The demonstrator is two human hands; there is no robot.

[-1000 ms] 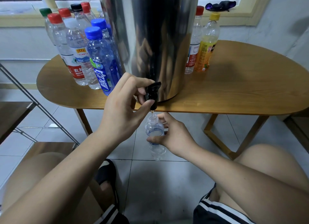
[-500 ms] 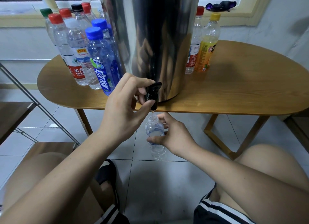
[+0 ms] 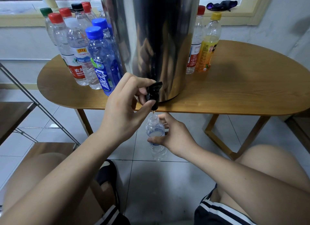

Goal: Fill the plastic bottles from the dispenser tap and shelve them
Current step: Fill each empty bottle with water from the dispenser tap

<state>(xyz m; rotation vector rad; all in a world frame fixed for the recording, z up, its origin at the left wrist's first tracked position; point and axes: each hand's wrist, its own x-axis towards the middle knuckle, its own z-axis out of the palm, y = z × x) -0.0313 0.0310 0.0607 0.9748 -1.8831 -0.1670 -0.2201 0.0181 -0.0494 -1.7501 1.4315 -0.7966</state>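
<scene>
A tall steel dispenser [image 3: 157, 40] stands on the wooden table [image 3: 243, 90]. Its black tap [image 3: 153, 94] hangs over the table's front edge. My left hand [image 3: 124, 110] pinches the tap lever between fingers and thumb. A thin stream of water runs from the spout into an uncapped clear plastic bottle [image 3: 155, 132]. My right hand [image 3: 174, 137] grips that bottle around its middle and holds it upright just under the tap. The water level stands near the bottle's shoulder.
Several capped bottles [image 3: 78, 53] crowd the table left of the dispenser; a red-capped bottle [image 3: 195, 42] and a yellow-capped bottle [image 3: 208, 45] stand on its right. A metal-framed wooden shelf [image 3: 15, 114] is at the left. My knees flank the tiled floor below.
Both hands have stayed where they were; the bottle is still held under the tap.
</scene>
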